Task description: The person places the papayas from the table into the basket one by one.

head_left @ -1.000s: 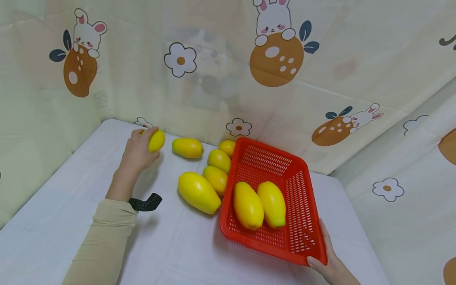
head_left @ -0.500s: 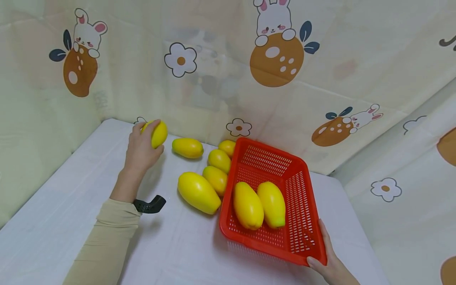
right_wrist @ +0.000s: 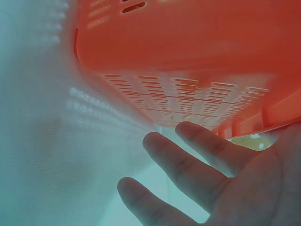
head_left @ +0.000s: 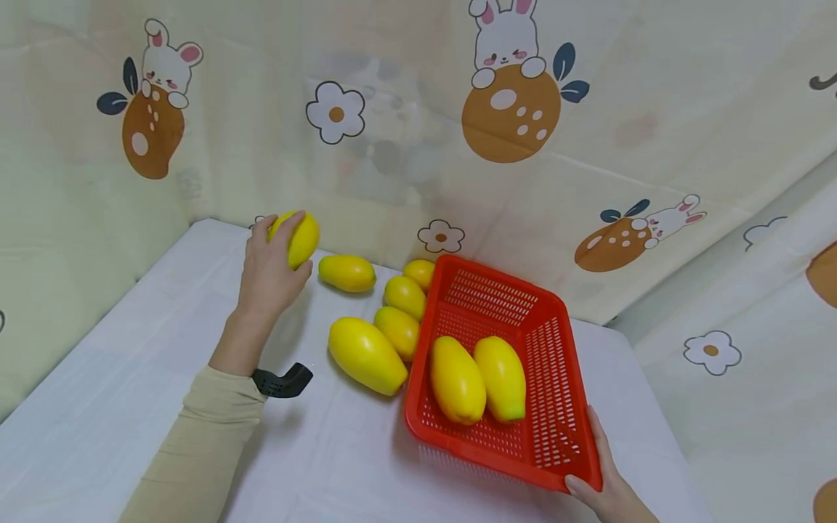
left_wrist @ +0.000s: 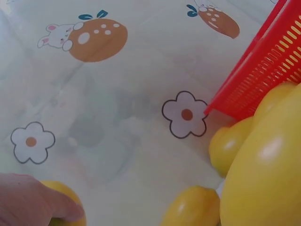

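Observation:
My left hand [head_left: 271, 269] grips a yellow mango [head_left: 305, 240] above the table's back left part, thumb and fingers around its sides. In the left wrist view, part of that mango [left_wrist: 66, 193] shows under a finger at the lower left corner. A red plastic basket [head_left: 497, 454] stands tilted toward me on the right, with two large yellow papayas [head_left: 456, 381] in it. At the basket's near right corner, my right hand [head_left: 611, 479] holds the rim, thumb on top. Its other fingers [right_wrist: 183, 169] extend below the rim along the outer wall in the right wrist view.
Another mango [head_left: 347, 274] lies near the back edge. Three more, one being a front mango [head_left: 397, 333], line the basket's left side, beside a large papaya [head_left: 366, 356]. A printed curtain [head_left: 392, 167] rises behind the white table [head_left: 327, 465].
My left hand has lifted the mango and carried it slightly to the right. The right hand and the basket have stayed in place.

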`<action>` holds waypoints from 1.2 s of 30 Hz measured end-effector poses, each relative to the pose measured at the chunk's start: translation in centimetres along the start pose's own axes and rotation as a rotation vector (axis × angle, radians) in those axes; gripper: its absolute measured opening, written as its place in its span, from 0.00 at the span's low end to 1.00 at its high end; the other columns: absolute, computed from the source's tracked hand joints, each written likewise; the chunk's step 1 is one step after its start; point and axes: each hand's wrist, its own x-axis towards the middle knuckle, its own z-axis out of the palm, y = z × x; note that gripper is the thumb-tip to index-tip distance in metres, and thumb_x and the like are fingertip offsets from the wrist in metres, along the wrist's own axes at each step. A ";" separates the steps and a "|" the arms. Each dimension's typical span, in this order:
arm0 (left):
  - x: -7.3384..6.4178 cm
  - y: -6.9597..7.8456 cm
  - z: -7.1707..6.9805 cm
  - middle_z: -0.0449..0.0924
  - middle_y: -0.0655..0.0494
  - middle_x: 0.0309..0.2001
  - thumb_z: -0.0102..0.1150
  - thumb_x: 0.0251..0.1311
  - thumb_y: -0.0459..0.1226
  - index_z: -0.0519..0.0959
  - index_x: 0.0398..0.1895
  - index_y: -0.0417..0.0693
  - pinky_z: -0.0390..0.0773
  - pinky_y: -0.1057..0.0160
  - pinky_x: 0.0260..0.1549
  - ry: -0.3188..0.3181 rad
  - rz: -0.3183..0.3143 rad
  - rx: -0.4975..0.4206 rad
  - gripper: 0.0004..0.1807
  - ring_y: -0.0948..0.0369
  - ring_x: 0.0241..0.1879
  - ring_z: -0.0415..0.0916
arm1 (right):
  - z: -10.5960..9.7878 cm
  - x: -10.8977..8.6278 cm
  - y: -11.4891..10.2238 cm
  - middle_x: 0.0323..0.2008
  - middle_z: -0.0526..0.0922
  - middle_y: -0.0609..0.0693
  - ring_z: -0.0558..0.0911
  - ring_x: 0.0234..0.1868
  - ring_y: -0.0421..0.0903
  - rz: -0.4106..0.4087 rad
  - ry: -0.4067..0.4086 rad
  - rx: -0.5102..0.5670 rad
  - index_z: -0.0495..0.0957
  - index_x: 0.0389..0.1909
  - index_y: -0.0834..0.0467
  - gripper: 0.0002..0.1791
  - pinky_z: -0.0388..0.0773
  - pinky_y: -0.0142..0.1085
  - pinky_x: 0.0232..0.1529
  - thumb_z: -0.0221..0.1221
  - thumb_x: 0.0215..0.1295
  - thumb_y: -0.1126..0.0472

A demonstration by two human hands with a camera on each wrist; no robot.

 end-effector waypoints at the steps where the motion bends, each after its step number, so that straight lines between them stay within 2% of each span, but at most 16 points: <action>1: 0.0 0.1 0.0 0.48 0.43 0.71 0.61 0.57 0.36 0.58 0.72 0.62 0.65 0.37 0.60 0.002 0.003 0.000 0.39 0.41 0.67 0.54 | 0.0 0.0 0.0 0.71 0.44 0.57 0.67 0.59 0.54 -0.001 0.000 0.008 0.16 0.64 0.21 0.58 0.80 0.46 0.50 0.58 0.61 0.47; 14: -0.9 2.1 0.3 0.49 0.45 0.71 0.61 0.57 0.36 0.59 0.71 0.63 0.71 0.40 0.55 0.032 0.077 -0.048 0.38 0.43 0.66 0.56 | 0.1 0.0 0.1 0.71 0.45 0.58 0.69 0.57 0.52 -0.007 0.000 0.039 0.16 0.64 0.21 0.57 0.80 0.47 0.50 0.58 0.61 0.48; 24: -1.7 3.8 0.9 0.49 0.46 0.71 0.62 0.57 0.36 0.61 0.70 0.63 0.71 0.42 0.57 0.033 0.128 -0.061 0.37 0.44 0.67 0.55 | 0.2 0.0 0.2 0.71 0.45 0.56 0.69 0.57 0.52 -0.004 -0.006 0.062 0.17 0.64 0.20 0.56 0.80 0.47 0.51 0.57 0.61 0.48; 30: -2.2 4.6 1.4 0.49 0.47 0.72 0.63 0.57 0.37 0.61 0.70 0.64 0.71 0.44 0.58 0.010 0.142 -0.069 0.38 0.45 0.66 0.57 | 0.2 0.0 0.2 0.71 0.45 0.57 0.69 0.57 0.52 -0.002 -0.003 0.056 0.17 0.64 0.20 0.56 0.80 0.47 0.51 0.57 0.61 0.48; 36: -2.8 5.6 1.8 0.49 0.47 0.71 0.63 0.56 0.37 0.61 0.70 0.64 0.71 0.43 0.58 -0.015 0.175 -0.079 0.38 0.45 0.66 0.56 | 0.1 0.0 0.2 0.71 0.45 0.57 0.68 0.58 0.53 0.023 0.018 -0.006 0.16 0.64 0.20 0.58 0.81 0.47 0.49 0.59 0.60 0.46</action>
